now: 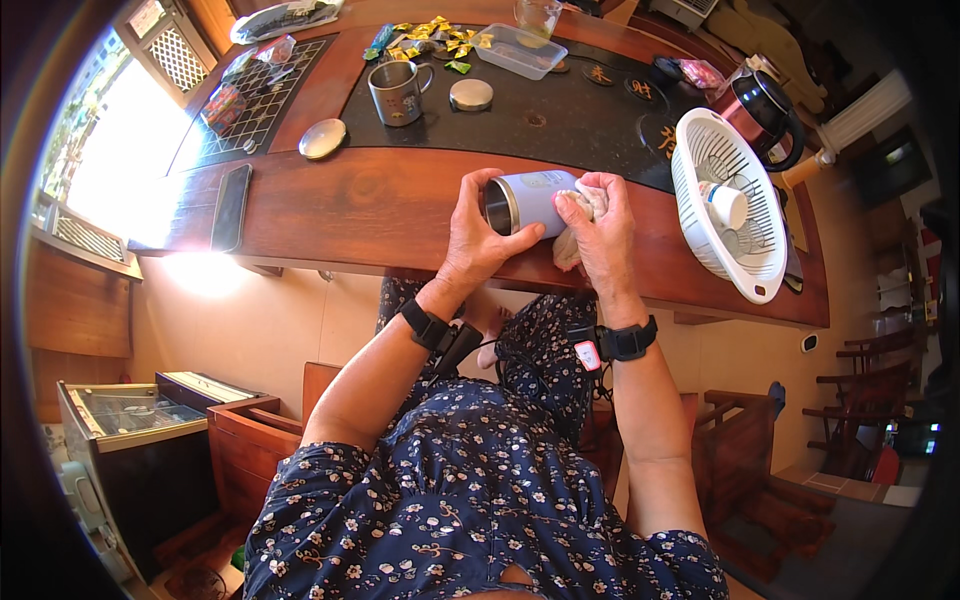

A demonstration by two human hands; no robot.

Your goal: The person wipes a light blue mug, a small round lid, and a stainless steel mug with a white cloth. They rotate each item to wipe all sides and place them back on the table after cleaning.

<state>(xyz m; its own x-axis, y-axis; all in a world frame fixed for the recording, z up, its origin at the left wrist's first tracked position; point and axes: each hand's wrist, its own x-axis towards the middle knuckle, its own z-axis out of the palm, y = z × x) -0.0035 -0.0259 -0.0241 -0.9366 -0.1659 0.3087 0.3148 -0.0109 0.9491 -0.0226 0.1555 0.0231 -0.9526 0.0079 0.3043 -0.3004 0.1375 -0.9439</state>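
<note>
A lavender metal cup (536, 196) lies on its side between my hands at the front edge of the wooden table (352, 202), its steel-rimmed mouth facing left. My left hand (480, 229) grips the cup around the mouth end. In my right hand (606, 232) is a pale cloth (568, 247) with a pink edge, bunched against the base end of the cup. Part of the cloth hangs below the cup. Beyond stand a steel mug (397, 94) with a printed picture, a round metal lid (471, 95) and a second lid (322, 139).
A white plastic colander (765, 255) holding glasses and a white container (727, 206) stands right, beside an electric kettle (756, 112). A smartphone (232, 208) lies left. Farther back are yellow-wrapped sweets (427, 34), a clear plastic box (519, 52) and a glass cup (537, 16).
</note>
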